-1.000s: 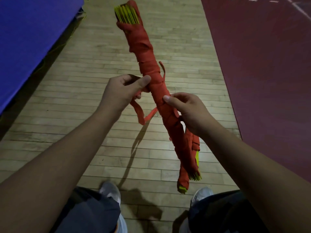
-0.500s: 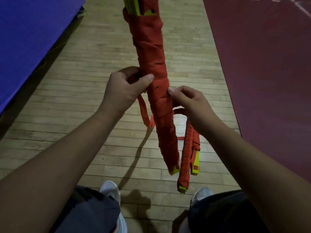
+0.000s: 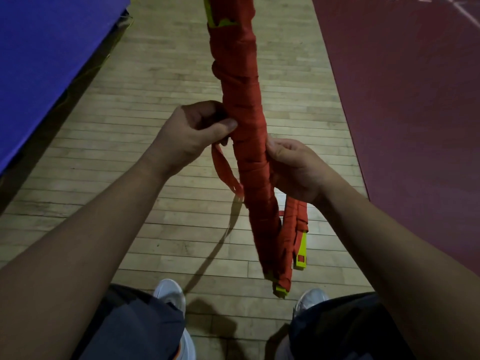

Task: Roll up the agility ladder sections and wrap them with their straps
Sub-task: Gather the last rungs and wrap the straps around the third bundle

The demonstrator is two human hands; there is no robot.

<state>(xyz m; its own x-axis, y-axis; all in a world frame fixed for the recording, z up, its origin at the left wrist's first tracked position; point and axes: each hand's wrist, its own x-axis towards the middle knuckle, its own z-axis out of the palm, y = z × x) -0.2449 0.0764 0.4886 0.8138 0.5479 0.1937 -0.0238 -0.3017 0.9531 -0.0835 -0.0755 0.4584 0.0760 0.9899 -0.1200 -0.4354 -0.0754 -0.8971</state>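
The rolled agility ladder [image 3: 242,120], bound in red strap, is held nearly upright above the wooden floor [image 3: 145,120], with its top out of frame. The left hand [image 3: 192,136] pinches it at mid-height, thumb pressed to the wrap and fingers curled. A loose strap end [image 3: 223,170] hangs below that hand. The right hand [image 3: 296,167] grips the opposite side, its fingers curled behind the bundle. A smaller wrapped section [image 3: 296,222] with yellow rungs dangles under the right wrist. A blue mat [image 3: 46,61] lies to the left, red flooring [image 3: 415,100] to the right, and white shoes [image 3: 170,294] show below.
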